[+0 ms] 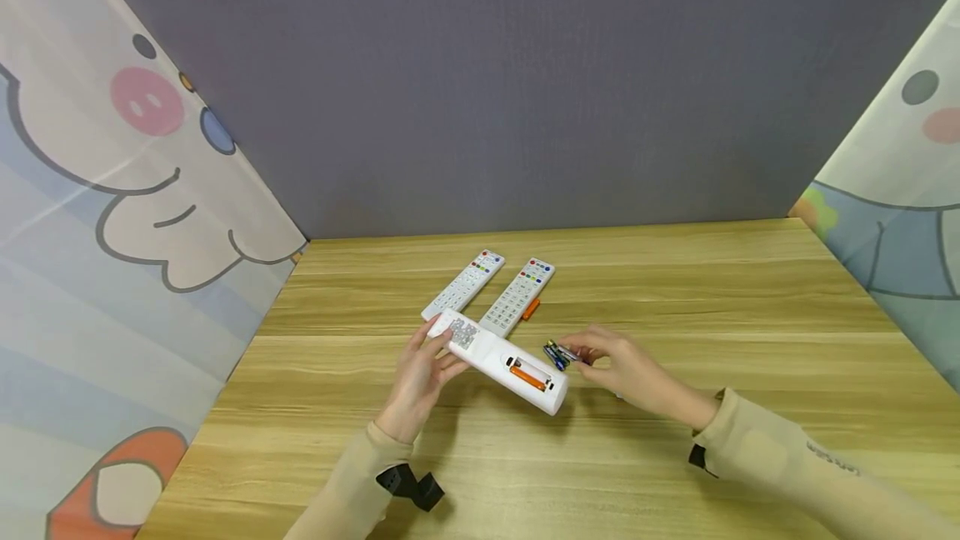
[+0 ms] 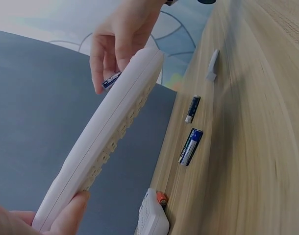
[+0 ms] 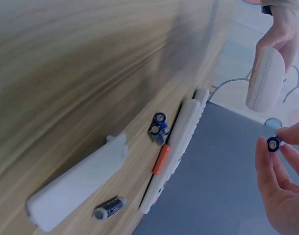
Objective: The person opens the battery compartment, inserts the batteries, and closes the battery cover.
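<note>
White plastic fills my left hand (image 1: 422, 373): I grip a remote (image 1: 504, 361) by its button end, back side turned up, so the open battery bay with its orange inside faces me. It is lifted off the desk (image 1: 675, 273), near the middle, angled toward my right hand (image 1: 626, 369). That hand pinches a battery (image 3: 273, 144) between thumb and fingertips, end-on in the right wrist view, just beside the bay; holding it by the tip leaves its length free to go in, I judge.

Two more remotes (image 1: 467, 282) (image 1: 517, 296) lie face up side by side toward the desk's far edge, out of the way of the hands. An orange piece (image 1: 531, 308) lies against the right one. Two spare batteries (image 2: 190, 146) (image 2: 192, 108) lie on the wood close by, within reach, and the bay cover (image 3: 76, 188) lies flat near them, set aside so the bay stays open. A further battery (image 3: 109, 207) lies beside that cover in the right wrist view; I cannot tell if it is one of those two.
</note>
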A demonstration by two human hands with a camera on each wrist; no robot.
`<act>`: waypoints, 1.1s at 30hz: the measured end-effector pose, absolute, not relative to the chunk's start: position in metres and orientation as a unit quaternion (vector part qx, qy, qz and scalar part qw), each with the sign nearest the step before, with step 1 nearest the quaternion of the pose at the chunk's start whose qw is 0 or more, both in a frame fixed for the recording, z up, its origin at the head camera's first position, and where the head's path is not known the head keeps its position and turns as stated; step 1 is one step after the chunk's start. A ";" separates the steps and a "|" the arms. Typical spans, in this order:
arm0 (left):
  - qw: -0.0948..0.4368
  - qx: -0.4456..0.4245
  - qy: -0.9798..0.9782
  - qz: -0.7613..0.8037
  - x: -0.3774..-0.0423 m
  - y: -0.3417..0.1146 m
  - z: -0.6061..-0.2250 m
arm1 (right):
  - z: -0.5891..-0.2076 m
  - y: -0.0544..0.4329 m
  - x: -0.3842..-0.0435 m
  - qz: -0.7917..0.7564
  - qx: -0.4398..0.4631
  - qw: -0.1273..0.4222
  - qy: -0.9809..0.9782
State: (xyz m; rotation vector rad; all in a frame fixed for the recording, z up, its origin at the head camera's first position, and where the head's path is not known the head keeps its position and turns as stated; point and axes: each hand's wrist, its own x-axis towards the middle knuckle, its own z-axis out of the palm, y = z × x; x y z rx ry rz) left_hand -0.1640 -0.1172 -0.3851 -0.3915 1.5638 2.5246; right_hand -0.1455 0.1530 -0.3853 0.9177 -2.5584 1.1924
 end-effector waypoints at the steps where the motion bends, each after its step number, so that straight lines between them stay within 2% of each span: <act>1: 0.073 -0.131 0.520 0.841 -0.164 -0.117 -0.385 | -0.385 0.152 -0.145 0.395 0.306 0.090 -0.861; 14: 0.079 -0.117 0.524 0.840 -0.163 -0.113 -0.385 | -0.385 0.143 -0.142 0.425 0.305 0.113 -0.845; 24: 0.077 -0.122 0.516 0.844 -0.164 -0.111 -0.384 | -0.389 0.134 -0.141 0.432 0.346 0.173 -0.815; 33: 0.077 -0.119 0.512 0.847 -0.164 -0.110 -0.384 | -0.392 0.129 -0.142 0.444 0.373 0.191 -0.792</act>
